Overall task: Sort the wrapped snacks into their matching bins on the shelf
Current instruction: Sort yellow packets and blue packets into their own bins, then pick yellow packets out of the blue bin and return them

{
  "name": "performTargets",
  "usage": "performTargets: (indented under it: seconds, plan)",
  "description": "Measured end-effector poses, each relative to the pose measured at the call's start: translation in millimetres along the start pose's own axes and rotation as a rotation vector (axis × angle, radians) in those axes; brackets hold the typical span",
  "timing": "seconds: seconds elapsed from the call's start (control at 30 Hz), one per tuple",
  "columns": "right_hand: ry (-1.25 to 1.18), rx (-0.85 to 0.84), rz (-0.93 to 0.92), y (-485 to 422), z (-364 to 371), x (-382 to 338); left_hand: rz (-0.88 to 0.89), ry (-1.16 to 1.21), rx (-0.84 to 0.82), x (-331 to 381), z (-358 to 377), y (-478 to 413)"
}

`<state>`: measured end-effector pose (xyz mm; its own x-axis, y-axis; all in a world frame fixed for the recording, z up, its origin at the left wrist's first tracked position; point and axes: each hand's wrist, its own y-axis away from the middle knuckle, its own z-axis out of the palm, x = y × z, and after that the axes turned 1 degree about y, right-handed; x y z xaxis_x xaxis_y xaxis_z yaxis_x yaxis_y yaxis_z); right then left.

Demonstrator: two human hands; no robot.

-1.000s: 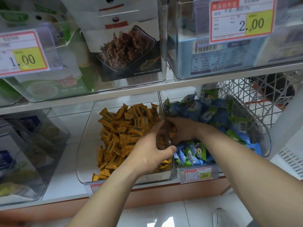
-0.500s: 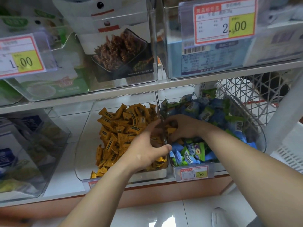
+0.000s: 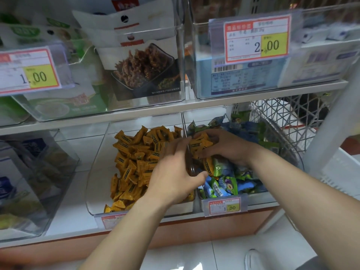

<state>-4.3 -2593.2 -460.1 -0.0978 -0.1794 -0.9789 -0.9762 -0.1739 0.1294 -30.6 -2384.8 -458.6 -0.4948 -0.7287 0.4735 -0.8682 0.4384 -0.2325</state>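
Two see-through plastic boxes are set side by side on the white shelf (image 3: 66,203). The left bin (image 3: 97,188) is filled with small orange snacks (image 3: 136,162) in shiny wrappers. The right bin (image 3: 261,198) is filled with blue and green snacks (image 3: 220,184). A bunch of orange snacks is mixed in at its left side, next to the wall between the bins.

That bunch is held by the right hand (image 3: 229,147), with the fingers curled round it. The left hand (image 3: 175,178) is stretched over the wall between the bins, close to the bunch. Its fingers are blurred, so it cannot be told if anything is held.

The orange snacks are probably very light and a bit firm inside. The wrappers look smooth and slippery, so pieces may be dropped from a loose handful. Only a few should be taken at a time. They are best pinched round the middle or scooped from below, then moved over the wall into the left bin.
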Motion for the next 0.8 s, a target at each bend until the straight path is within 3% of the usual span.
performTargets:
  seconds: [0.17, 0.53, 0.67, 0.8]
  plan:
    - [-0.011, -0.023, -0.016, 8, -3, -2, 0.021, -0.173, 0.041, 22, 18, -3]
    - [-0.229, -0.005, -0.024, 19, -11, -21, 0.072, 0.057, 0.178, 14, 5, -20]
    - [-0.331, -0.037, -0.094, 27, -9, -33, 0.070, 0.367, 0.083, 16, -8, -23]
    - [-0.379, -0.016, -0.156, 20, 13, -46, 0.046, 0.605, 0.103, 9, -27, -18]
